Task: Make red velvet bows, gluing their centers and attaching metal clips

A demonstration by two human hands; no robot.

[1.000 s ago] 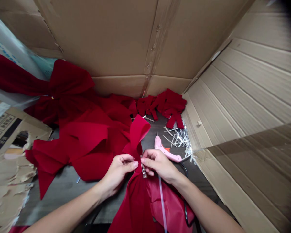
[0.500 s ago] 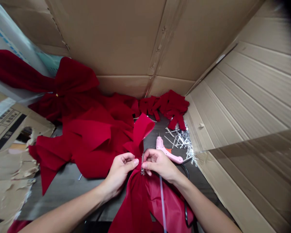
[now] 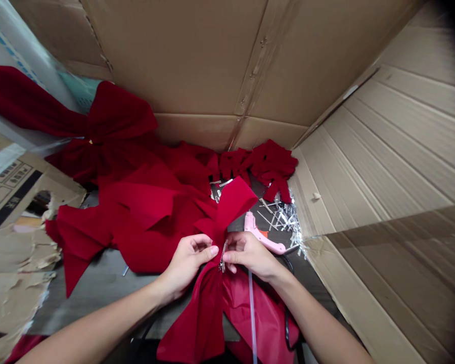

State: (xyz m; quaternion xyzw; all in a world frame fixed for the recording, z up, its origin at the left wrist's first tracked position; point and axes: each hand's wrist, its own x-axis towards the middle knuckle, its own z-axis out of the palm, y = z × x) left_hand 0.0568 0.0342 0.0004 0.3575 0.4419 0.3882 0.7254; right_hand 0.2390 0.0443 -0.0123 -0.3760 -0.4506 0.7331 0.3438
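Observation:
My left hand [image 3: 195, 263] pinches the gathered middle of a red velvet bow [image 3: 208, 303], thumb on the near side. Against the bow's centre, my right hand [image 3: 250, 255] holds a metal hair clip [image 3: 223, 255] between thumb and fingers. One loop of the bow stands up above my hands, and its tails hang toward me. Just beyond my right hand lies a pink hot glue gun [image 3: 263, 237] with a black cord. A long translucent glue stick [image 3: 253, 318] runs down below my right wrist, over red fabric [image 3: 269, 313].
Red velvet pieces [image 3: 147, 222] are heaped on the left, with a large red bow [image 3: 109, 126] behind. Small red strips [image 3: 273, 164] and scattered metal clips [image 3: 284, 217] lie at the back right. Cardboard walls [image 3: 197, 60] enclose the grey table [image 3: 94, 298]; a torn box [image 3: 18, 242] stands left.
The bow has turned a little in my hands: its upper loop leans farther right and its tails have swung left. The clip now tilts slightly. My view has shifted a little.

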